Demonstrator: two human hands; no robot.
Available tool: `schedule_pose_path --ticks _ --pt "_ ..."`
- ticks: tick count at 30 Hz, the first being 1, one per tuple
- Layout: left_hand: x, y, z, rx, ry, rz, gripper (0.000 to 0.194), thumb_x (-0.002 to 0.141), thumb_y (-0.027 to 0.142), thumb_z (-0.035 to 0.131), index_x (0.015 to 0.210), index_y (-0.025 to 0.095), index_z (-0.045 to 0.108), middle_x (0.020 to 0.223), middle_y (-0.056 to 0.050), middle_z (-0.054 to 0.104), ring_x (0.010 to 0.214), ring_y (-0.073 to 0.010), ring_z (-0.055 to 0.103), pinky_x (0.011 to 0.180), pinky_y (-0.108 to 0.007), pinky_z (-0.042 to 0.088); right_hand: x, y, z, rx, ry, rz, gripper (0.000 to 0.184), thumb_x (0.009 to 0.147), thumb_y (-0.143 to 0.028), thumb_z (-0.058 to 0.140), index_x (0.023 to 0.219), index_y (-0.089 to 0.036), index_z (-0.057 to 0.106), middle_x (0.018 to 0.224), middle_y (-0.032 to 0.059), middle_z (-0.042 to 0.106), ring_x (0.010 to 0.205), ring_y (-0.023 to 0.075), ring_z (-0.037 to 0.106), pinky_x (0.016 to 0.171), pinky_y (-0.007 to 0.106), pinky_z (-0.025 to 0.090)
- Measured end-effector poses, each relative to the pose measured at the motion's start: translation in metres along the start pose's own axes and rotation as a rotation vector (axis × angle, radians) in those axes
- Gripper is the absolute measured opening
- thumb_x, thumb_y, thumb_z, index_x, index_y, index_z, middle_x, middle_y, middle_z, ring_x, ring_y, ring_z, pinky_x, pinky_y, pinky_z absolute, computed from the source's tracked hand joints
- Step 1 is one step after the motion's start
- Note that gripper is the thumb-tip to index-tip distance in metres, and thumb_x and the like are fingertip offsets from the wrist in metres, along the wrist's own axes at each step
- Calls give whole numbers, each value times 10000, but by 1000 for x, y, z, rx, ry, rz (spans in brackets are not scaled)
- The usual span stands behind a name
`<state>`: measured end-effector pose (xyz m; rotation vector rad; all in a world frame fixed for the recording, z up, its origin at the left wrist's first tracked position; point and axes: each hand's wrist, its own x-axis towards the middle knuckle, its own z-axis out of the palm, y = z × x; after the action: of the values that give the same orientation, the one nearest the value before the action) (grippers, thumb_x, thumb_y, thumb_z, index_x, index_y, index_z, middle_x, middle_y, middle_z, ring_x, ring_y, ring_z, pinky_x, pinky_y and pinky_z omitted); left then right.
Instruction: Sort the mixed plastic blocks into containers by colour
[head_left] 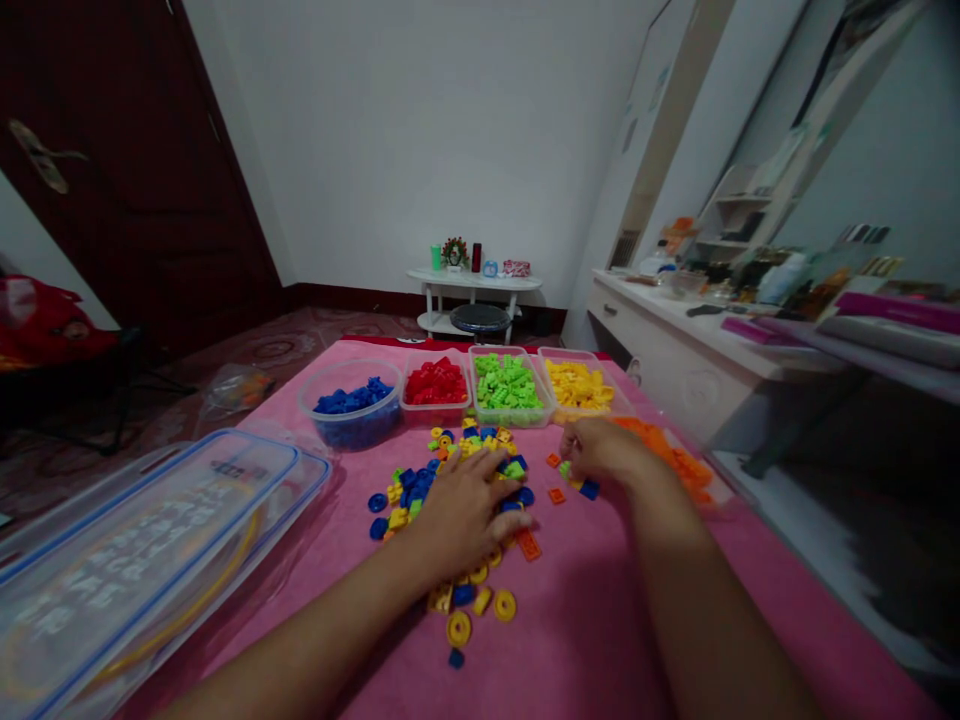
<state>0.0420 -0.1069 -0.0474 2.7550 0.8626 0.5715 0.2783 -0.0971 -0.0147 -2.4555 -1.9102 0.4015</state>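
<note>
My left hand (469, 510) lies with fingers spread over a pile of mixed toy building bricks (412, 490), mostly blue and yellow with a few green and orange. Yellow wheel-shaped pieces (505, 605) lie at the near side of the pile. Right of it, my right hand (600, 450) is closed, its fingers curled down beside a few loose pieces, among them a blue brick (589, 490). Whatever its fingertips hold is hidden. Small orange bricks (556, 495) lie between the two hands.
Beyond the pile stand a round tub of blue bricks (352, 400) and boxes of red bricks (436, 383), green bricks (508, 385) and yellow bricks (579, 385). Orange bricks (675, 460) sit in a container behind my right forearm. Clear lids (172, 550) with blue edging lie left.
</note>
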Motion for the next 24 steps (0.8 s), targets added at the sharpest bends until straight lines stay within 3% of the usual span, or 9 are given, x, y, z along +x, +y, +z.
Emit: schedule_pose_path --ticks 4,8,11,15,20,24 --pt "5 -21 -21 -185 112 -135 380 935 411 374 1036 231 693 1088 -53 675 1021 -198 603 905 -313 445 -3 -9 7 -56 -22 49 269 467 -98 746 710 -200 694 763 43 691 694 192 629 530 242 389" --pt "9 -52 -19 -264 204 -275 301 879 273 466 1053 178 693 1056 -74 691 976 -208 623 868 -296 460 -1 -20 10 120 115 -88 315 555 -175 718 866 -213 689 700 26 677 610 156 599 511 227 369" --pt "9 -68 -7 -343 149 -282 329 853 200 462 1102 170 674 1099 -71 682 1009 -201 614 880 -289 455 2 -31 12 220 212 -190 336 649 -244 667 983 -204 673 702 28 676 619 152 588 533 228 372" --pt "8 -74 1 -340 83 -230 341 813 169 483 1090 176 682 1045 -57 692 944 -191 618 852 -282 454 2 -50 14 314 317 -313 316 713 -180 570 1010 -183 677 769 36 682 674 148 590 591 228 391" --pt "9 -72 -3 -218 41 -241 332 724 189 589 1034 196 708 902 -43 681 831 -184 606 770 -270 451 -4 -71 17 479 338 -478 272 734 -160 533 943 -170 706 857 46 696 711 140 593 640 231 423" --pt "10 -71 -3 -115 -2 -303 283 718 219 619 981 216 724 904 -53 670 834 -194 599 730 -269 435 -8 -80 23 453 287 -546 263 741 -162 529 920 -173 722 863 43 705 724 145 598 640 231 415"
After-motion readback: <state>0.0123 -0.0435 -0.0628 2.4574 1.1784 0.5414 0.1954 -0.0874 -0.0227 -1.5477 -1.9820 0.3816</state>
